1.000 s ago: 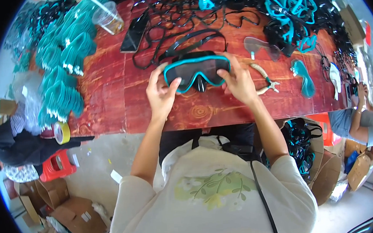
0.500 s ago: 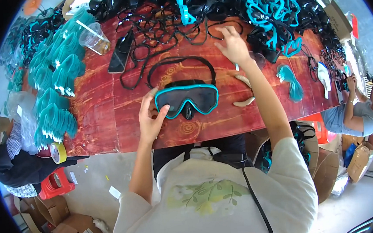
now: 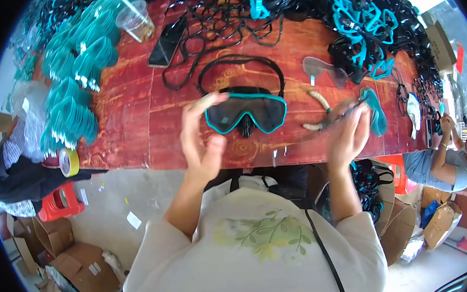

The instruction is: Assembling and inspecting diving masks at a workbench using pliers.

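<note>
A diving mask (image 3: 246, 113) with a turquoise frame, dark lens and black nose piece lies on the red table, its black strap looped behind it. My left hand (image 3: 200, 137) is at the mask's left edge, thumb and fingers apart, fingertips over the frame's upper left corner; whether they touch is unclear. My right hand (image 3: 349, 132) is at the front right, fingers pinched on a thin black strap, blurred by motion. Beside that hand lie pale curved pieces (image 3: 318, 102) and a turquoise bundle (image 3: 374, 112). A clear lens (image 3: 323, 72) rests farther back.
Stacked turquoise mask parts (image 3: 69, 117) line the left, with yellow tape (image 3: 69, 161) near the edge. A plastic cup (image 3: 136, 22) and a phone (image 3: 168, 44) stand behind tangled black straps (image 3: 218, 21). Black and turquoise frames (image 3: 364, 23) pile at back right. Another person (image 3: 448, 154) sits at right.
My right hand has come back from the far straps toward the front right, with a thin black strap in its fingers. My left thumb has left the mask's lens.
</note>
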`<action>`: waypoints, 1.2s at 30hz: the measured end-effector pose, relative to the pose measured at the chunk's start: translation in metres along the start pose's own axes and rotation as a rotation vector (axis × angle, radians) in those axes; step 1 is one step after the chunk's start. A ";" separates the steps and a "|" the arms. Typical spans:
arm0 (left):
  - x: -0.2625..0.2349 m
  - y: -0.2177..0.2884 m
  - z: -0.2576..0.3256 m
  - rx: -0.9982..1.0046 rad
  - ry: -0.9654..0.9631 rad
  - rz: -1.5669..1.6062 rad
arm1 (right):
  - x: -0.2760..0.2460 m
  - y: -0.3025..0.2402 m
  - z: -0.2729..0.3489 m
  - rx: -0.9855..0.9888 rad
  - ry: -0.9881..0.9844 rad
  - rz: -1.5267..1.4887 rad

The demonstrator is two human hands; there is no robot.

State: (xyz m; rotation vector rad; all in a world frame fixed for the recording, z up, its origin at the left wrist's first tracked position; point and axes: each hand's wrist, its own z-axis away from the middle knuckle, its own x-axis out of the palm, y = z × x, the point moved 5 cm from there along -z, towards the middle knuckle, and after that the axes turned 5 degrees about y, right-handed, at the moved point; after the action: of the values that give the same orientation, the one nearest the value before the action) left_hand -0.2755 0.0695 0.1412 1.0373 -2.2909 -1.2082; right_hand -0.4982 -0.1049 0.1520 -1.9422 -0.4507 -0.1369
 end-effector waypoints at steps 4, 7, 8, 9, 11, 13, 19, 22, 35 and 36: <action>0.026 0.028 0.008 -0.450 -0.331 0.408 | 0.026 0.006 0.072 0.184 -0.022 -0.020; 0.018 0.028 0.024 -0.683 -0.348 0.619 | 0.022 0.020 0.082 0.206 -0.130 0.049; 0.017 0.027 0.026 -0.693 -0.324 0.578 | 0.022 0.027 0.078 0.172 -0.103 0.108; 0.018 0.028 0.029 -0.492 -0.351 0.502 | 0.022 0.033 0.075 0.224 -0.053 0.093; 0.021 0.026 0.045 -0.558 -0.285 0.374 | 0.027 0.041 0.077 0.382 -0.023 -0.017; 0.017 0.009 0.054 -0.650 -0.105 0.324 | 0.025 0.044 0.074 0.325 -0.227 0.124; 0.006 -0.037 0.035 -0.675 -0.210 0.304 | 0.052 0.008 0.039 -0.420 -0.538 0.729; 0.017 -0.038 0.023 -0.660 -0.393 0.390 | 0.084 0.003 0.040 -0.674 -0.730 0.718; 0.006 -0.086 0.006 -0.182 -0.106 -0.189 | 0.102 0.057 0.018 -0.644 -0.641 0.706; 0.009 -0.090 0.007 -0.252 -0.108 -0.076 | 0.101 0.056 0.018 -0.624 -0.646 0.686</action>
State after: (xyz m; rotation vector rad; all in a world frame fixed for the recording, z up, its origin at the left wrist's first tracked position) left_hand -0.2462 0.0335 0.0628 0.9949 -2.1208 -1.5719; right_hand -0.3862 -0.0826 0.1260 -2.6323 -0.1217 0.9096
